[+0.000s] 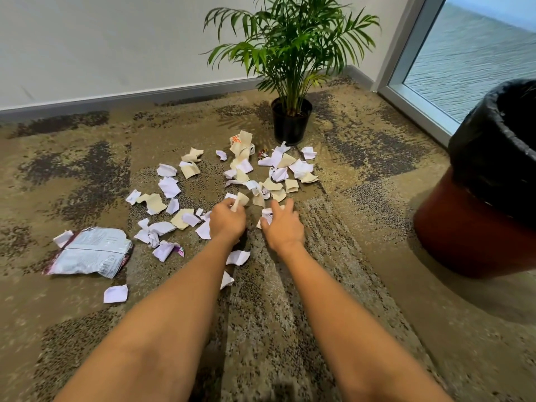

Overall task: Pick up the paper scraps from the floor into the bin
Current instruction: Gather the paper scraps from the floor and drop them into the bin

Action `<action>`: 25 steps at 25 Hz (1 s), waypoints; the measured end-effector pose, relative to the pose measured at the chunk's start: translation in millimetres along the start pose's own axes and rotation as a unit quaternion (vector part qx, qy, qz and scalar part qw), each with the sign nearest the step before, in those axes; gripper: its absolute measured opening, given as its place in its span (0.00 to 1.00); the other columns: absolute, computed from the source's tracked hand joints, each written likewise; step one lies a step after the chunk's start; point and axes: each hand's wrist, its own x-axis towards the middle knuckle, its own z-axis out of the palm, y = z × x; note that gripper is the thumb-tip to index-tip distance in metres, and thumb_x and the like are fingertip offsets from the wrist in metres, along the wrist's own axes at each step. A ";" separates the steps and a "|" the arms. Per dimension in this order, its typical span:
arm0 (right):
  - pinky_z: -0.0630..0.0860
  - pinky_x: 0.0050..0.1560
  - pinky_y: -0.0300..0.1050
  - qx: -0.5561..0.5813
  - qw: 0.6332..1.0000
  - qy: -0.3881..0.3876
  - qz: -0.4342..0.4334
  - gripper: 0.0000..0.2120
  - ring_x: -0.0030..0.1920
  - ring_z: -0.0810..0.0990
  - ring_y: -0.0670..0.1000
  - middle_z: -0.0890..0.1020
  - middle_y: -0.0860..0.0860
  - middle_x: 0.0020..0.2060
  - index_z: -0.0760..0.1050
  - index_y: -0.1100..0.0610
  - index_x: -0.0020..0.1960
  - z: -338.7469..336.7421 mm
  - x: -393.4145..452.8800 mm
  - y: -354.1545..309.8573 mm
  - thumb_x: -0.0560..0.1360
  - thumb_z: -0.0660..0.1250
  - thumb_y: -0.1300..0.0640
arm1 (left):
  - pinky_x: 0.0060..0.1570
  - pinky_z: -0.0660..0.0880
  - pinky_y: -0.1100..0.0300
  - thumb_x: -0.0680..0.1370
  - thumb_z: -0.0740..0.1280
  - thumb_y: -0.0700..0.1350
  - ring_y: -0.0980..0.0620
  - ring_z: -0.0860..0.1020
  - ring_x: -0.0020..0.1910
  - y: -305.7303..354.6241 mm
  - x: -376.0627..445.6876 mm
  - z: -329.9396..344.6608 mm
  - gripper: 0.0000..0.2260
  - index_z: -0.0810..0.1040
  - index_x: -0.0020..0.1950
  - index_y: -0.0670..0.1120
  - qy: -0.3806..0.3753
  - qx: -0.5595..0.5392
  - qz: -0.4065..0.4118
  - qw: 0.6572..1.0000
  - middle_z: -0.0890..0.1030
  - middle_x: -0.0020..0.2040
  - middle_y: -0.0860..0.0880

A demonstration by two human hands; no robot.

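Several white and beige paper scraps (185,198) lie scattered over the patterned carpet in the middle of the view. My left hand (226,222) is curled around a beige scrap (241,200) that sticks up out of its fingers. My right hand (282,225) rests over white scraps (266,217), its fingers spread and its thumb against the paper; whether it grips them is unclear. The bin (470,227), red-brown with a black liner, stands at the right edge, well to the right of both hands.
A silver snack bag (90,252) lies on the carpet at the left. A potted palm (291,120) stands behind the scraps near the wall. A small orange-and-white carton (236,140) and a candy wrapper (263,153) lie among the far scraps. A glass window (470,62) fills the back right corner.
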 end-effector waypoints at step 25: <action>0.79 0.50 0.45 0.188 0.938 -0.287 -0.042 0.19 0.48 0.80 0.52 0.79 0.55 0.55 0.70 0.60 0.69 -76.0 -39.6 43.9 0.79 0.65 0.57 | 0.51 0.76 0.54 0.79 0.66 0.46 0.45 0.79 0.47 54.1 -45.8 -19.2 0.12 0.79 0.60 0.45 -0.045 -0.254 -0.106 0.960 0.82 0.52 0.44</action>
